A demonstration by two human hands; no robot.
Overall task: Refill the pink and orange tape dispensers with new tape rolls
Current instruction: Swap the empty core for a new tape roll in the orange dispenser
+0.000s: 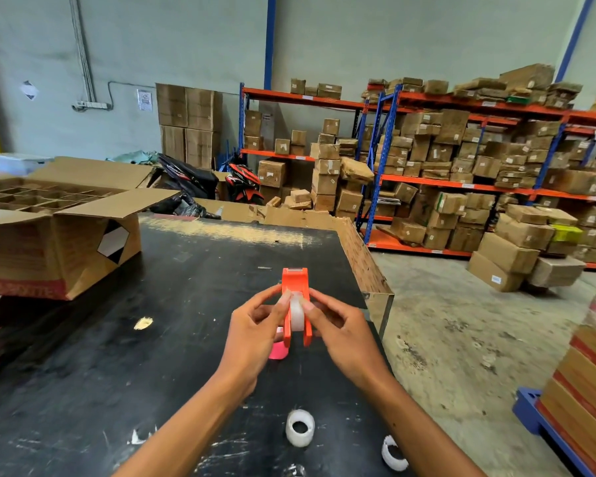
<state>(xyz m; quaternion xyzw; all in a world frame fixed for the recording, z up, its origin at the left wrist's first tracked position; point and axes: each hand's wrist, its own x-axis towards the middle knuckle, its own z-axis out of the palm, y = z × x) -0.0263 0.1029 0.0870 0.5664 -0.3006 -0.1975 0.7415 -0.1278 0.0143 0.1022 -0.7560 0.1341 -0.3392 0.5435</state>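
I hold the orange tape dispenser point(295, 285) above the black table point(152, 339), its cutter end pointing away from me. A white tape roll point(297, 315) sits between its two side walls. My left hand point(257, 330) pinches the roll and the dispenser from the left, and my right hand point(338, 327) pinches them from the right. A piece of the pink dispenser point(278, 350) shows on the table under my left hand, mostly hidden. Two more white tape rolls lie near me, one point(300, 427) in the middle and one point(394, 452) at the table's right edge.
An open cardboard box point(59, 232) with a divider grid stands at the table's far left. Cardboard lines the table's back and right edges. Beyond are shelves full of boxes point(461, 160), parked motorbikes, and a stacked pallet point(585, 390) at the right.
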